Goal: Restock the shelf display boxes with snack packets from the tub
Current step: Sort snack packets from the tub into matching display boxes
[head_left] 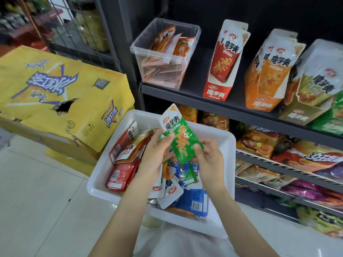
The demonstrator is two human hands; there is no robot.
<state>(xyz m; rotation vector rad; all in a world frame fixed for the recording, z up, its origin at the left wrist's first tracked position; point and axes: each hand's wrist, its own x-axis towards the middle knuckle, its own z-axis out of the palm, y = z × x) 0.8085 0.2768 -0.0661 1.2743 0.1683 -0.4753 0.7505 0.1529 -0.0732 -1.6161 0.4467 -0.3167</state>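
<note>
1. left hand: raised above the tub, fingers curled behind a green snack packet, thumb pressed on its front near the upper left edge.
2. right hand: pinches the lower right edge of the same packet between thumb and fingers.
3. the green packet stands nearly upright, tilted slightly left, white top end uppermost, held clear of the tub contents.
4. white tub: sits low in front of the person, just beside the shelf unit. it holds loose packets: red packets at the left, white and blue packets toward the near right.
5. shelf: dark, above and behind the tub. from left to right it carries a clear plastic bin of orange packets, a red display box, an orange display box, and a green display box at the right edge, each with packets standing in it.
6. the lower shelves carry larger snack bags; their labels are too blurred to read.
7. a yellow carton with a torn hole stands on the floor to the left of the tub.
</note>
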